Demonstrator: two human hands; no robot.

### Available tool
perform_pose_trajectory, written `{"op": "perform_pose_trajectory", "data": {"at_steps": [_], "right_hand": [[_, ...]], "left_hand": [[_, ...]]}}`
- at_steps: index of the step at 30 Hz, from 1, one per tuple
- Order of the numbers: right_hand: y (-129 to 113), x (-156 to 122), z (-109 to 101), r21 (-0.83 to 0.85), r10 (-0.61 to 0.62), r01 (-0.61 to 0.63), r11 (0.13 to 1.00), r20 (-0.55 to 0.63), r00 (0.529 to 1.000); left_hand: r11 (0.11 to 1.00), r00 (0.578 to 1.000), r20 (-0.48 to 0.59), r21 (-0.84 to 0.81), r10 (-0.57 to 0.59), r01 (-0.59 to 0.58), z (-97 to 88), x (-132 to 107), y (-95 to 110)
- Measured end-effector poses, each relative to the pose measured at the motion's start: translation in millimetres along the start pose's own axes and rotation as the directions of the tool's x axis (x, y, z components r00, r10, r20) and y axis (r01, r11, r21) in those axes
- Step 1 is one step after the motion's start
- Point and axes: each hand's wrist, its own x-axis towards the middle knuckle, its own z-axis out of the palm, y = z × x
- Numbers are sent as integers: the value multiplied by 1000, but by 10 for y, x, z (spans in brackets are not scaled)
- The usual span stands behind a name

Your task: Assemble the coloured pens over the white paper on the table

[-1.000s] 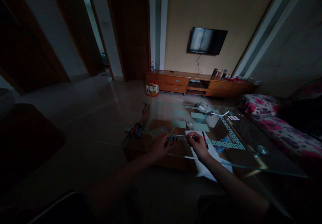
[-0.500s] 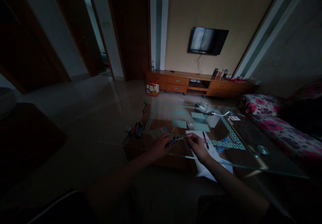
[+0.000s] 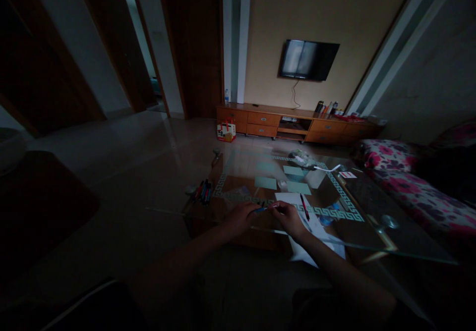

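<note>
My left hand [image 3: 241,216] and my right hand [image 3: 288,218] meet over the near edge of a glass coffee table [image 3: 364,232]. Both are closed on the two ends of a blue pen [image 3: 262,208] held between them; the left grips the barrel, the right pinches a thin pale part at the tip. A red pen [image 3: 303,206] lies on a white sheet of paper [image 3: 316,228] just right of my right hand. A bunch of several pens [image 3: 203,192] lies on the table's left edge, apart from my left hand.
Pale green cards [image 3: 265,182] and a clear bag [image 3: 303,158] lie further back on the table. A flowered sofa [image 3: 412,182] runs along the right. A wooden TV cabinet [image 3: 293,123] and a wall TV [image 3: 308,59] stand at the far wall. Dark furniture [image 3: 40,202] sits at left.
My hands have come closer together along the pen, and the pale thin part between them shows shorter now than a second ago.
</note>
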Motion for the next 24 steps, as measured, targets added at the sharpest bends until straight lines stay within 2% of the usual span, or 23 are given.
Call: {"op": "perform_pose_trajectory", "data": {"at_steps": [7,24], "right_hand": [[-21,1,-4,-81,-44,43,996,-2,999],[-73,-60,64,-42,-4,3,999,-17,1000]], "left_hand": [[999,1000,6,-40,5,-5,16,2,-20],[1000,1000,0,5,-22,22,-43,-4,32]]}}
